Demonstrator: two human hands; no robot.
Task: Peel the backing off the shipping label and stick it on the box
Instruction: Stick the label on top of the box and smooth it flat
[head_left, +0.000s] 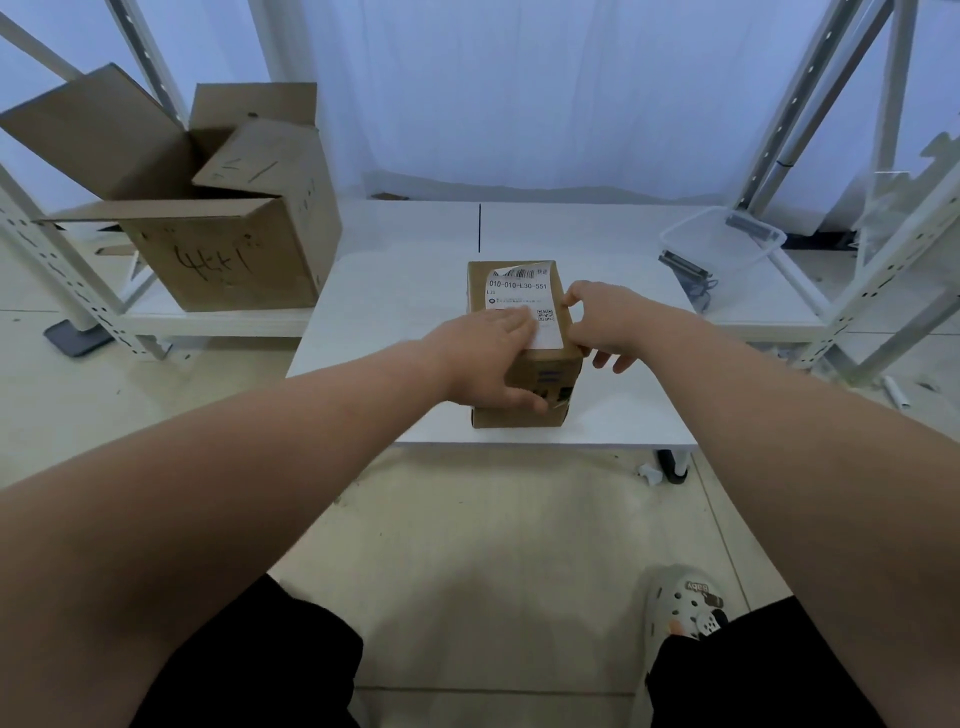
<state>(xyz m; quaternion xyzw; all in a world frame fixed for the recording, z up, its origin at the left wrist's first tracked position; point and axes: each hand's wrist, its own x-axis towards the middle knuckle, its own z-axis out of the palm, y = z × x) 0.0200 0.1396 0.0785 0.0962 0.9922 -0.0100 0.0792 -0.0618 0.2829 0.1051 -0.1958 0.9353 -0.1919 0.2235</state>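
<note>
A small brown cardboard box (540, 364) stands on the white table (395, 291). A white shipping label (519, 291) with a barcode and the code 010-010-L30-551 lies on the box's top; its far left corner curls up. My left hand (488, 353) lies flat on the near part of the label, fingers spread, thumb down the box's front face. My right hand (602, 322) rests at the box's right top edge, thumb and forefinger pinched by the label's right edge, other fingers loose.
A large open cardboard box (208, 218) with handwriting stands on a low shelf at the left. A clear plastic tub (722, 249) with dark items sits at the table's right. White metal rack posts (810, 104) flank both sides. My shoe (685, 608) is on the floor below.
</note>
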